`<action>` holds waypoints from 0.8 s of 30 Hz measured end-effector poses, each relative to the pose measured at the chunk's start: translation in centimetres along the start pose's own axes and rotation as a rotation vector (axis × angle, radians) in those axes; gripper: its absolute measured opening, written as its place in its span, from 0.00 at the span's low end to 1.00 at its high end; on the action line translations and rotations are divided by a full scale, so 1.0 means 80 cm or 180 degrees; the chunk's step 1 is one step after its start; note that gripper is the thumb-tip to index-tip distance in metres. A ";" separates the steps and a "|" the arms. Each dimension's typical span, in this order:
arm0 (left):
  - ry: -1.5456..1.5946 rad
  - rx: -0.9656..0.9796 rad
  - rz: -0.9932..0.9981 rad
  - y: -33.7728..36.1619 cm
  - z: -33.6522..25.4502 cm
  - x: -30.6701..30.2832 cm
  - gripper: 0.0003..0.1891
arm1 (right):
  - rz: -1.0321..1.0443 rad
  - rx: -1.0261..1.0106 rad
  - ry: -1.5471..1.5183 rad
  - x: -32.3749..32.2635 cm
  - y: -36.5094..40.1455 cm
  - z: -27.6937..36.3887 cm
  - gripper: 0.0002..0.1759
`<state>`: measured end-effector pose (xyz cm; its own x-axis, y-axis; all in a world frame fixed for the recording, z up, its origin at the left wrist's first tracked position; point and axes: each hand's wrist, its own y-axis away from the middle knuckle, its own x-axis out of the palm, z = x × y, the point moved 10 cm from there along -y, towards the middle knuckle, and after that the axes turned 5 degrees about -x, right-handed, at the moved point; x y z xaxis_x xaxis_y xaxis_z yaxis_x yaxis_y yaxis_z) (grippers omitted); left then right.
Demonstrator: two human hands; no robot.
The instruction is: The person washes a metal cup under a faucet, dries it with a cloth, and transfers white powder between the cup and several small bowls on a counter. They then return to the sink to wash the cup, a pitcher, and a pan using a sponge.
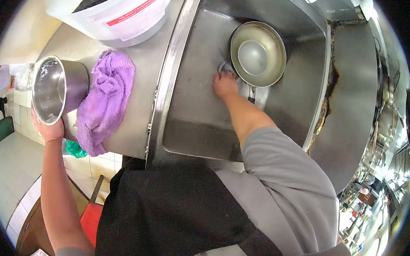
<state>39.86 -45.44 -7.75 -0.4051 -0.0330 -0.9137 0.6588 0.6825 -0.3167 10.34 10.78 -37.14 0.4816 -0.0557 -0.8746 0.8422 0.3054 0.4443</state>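
Two hands, well apart: right hand (225, 86) curled on a grey scrubber (223, 67) in the sink (199, 114), pan (257, 54) just beside at two o'clock, its handle toward six. Left hand (51, 130) grips a tipped pot (57, 89) at nine o'clock.

The near half of the sink (199, 109) lies bare, leaving open passage along its left wall and front. The far half is taken by the pan (257, 54), its handle jutting toward the right hand (225, 86) just beside its rim. On the tabletop (147, 61) the purple cloth (106, 98) covers the middle, the white bucket (120, 16) blocks the far end, and the steel pot (57, 88) in the left hand (51, 131) overhangs the left edge. A narrow bare strip runs between cloth and sink
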 end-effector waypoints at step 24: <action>-0.0206 0.0203 0.0034 -0.006 -0.019 -0.003 0.36 | -0.0366 -0.0046 -0.0238 -0.027 0.001 -0.017 0.16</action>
<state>38.69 -44.64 -6.97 -0.3574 -0.0745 -0.9310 0.7027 0.6351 -0.3206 9.05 12.26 -35.46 0.3991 -0.1617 -0.9025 0.8896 0.3066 0.3385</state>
